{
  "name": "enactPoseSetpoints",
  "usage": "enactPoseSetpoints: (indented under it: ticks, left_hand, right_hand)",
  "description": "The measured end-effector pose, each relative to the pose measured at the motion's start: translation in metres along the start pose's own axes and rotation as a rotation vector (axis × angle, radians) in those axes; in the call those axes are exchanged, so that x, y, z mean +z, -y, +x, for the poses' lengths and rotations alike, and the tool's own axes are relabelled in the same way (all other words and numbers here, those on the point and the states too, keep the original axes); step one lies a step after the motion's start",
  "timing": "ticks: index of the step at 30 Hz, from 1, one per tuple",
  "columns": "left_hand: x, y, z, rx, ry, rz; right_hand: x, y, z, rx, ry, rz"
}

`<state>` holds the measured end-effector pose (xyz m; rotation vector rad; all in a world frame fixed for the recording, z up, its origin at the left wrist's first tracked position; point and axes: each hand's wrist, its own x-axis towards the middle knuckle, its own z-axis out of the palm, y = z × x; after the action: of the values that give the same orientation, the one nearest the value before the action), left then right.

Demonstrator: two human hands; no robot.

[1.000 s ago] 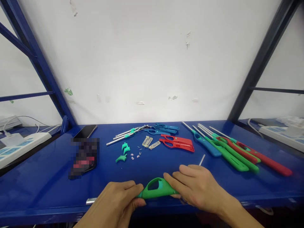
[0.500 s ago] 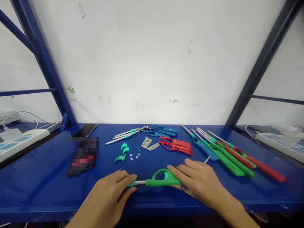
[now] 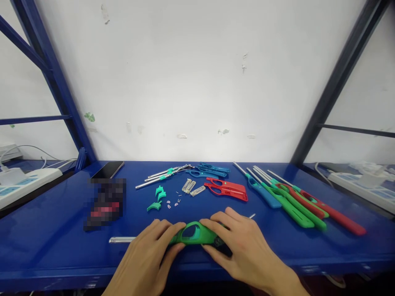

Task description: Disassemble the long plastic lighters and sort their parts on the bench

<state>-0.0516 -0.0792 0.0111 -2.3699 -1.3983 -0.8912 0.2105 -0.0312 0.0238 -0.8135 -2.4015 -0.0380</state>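
Note:
A green long-nosed lighter (image 3: 200, 234) lies crosswise near the table's front edge, held by both hands. My left hand (image 3: 151, 250) pinches its front end, thumb below and fingers above. The silver metal tube (image 3: 121, 240) sticks out to the left past that hand. My right hand (image 3: 237, 242) is closed on the handle just behind the finger loop, hiding the rest. Under its fingers shows a dark piece (image 3: 219, 242), and a thin metal rod (image 3: 252, 216) pokes out beyond the knuckles; I cannot tell its kind.
Behind the hands lie teal triggers (image 3: 154, 205), small clear parts (image 3: 197, 190), red shell halves (image 3: 228, 190), blue shells (image 3: 212, 169) and metal tubes (image 3: 159, 177). Several whole lighters (image 3: 293, 209) lie at right. A phone (image 3: 108, 170) and a blurred dark item (image 3: 106, 203) are at left.
The teal collar and tube have closed up against the green body. My left hand has slid along so the tube now shows to its left; my right hand has moved left along the handle.

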Motion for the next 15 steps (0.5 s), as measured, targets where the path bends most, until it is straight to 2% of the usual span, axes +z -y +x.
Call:
enactPoseSetpoints:
  ticks: [4,10,12,15]
  left_hand:
    - [0.003,0.0,0.002,-0.032,0.044,-0.069]
    - [0.012,0.007,-0.012,0.071,0.173,-0.052]
    - [0.012,0.01,-0.016,0.1,0.237,-0.038]
    - [0.007,0.012,-0.017,0.162,0.26,0.026]
  right_hand:
    - [0.002,-0.006,-0.003,-0.014,-0.047,0.055]
    - [0.003,-0.009,-0.007,-0.052,-0.068,0.081]
    - [0.002,-0.008,-0.007,-0.041,-0.05,0.094]
    - [0.001,-0.008,-0.008,-0.027,-0.013,0.113]
